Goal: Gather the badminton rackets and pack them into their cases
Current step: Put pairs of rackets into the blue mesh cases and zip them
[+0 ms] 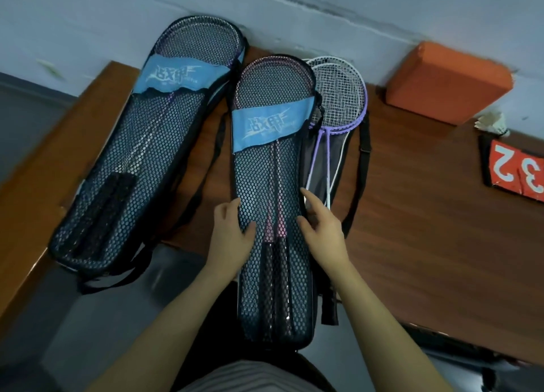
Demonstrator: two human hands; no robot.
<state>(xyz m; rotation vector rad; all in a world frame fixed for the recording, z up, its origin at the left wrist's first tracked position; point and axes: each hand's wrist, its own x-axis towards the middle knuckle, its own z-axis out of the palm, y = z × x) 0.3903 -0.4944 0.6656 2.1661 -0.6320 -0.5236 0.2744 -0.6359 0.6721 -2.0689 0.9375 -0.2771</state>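
A brown wooden table (412,215) carries three racket cases side by side, its far edge against a pale wall (88,15). The middle mesh case (273,203) lies lengthwise with its rounded head toward the far edge and its narrow end hanging out past the near edge. Inside it a pair of pink rackets (275,215) shows through the netting, black grips toward the overhanging end. The left hand (232,232) holds the case's left edge, thumb laid over the mesh and fingers curled under the rim. The right hand (322,227) rests on the case's right edge with fingers loosely spread and the forefinger stretched out; it does not plainly grip anything.

The left mesh case (141,156) lies slanted toward the table's left corner, its head propped against the wall and its foot jutting over the near edge, dark rackets inside. Just right of the middle case, two white-and-purple rackets (338,97) lie on an open black case (321,162), heads toward the far edge, partly overlapped by the middle case. Black straps (360,179) trail beside them.

Bare tabletop stretches to the right of the straps. At the far right corner sits an orange block (447,82), with a white shuttlecock (494,122) and a red number card (515,171) near the right edge.
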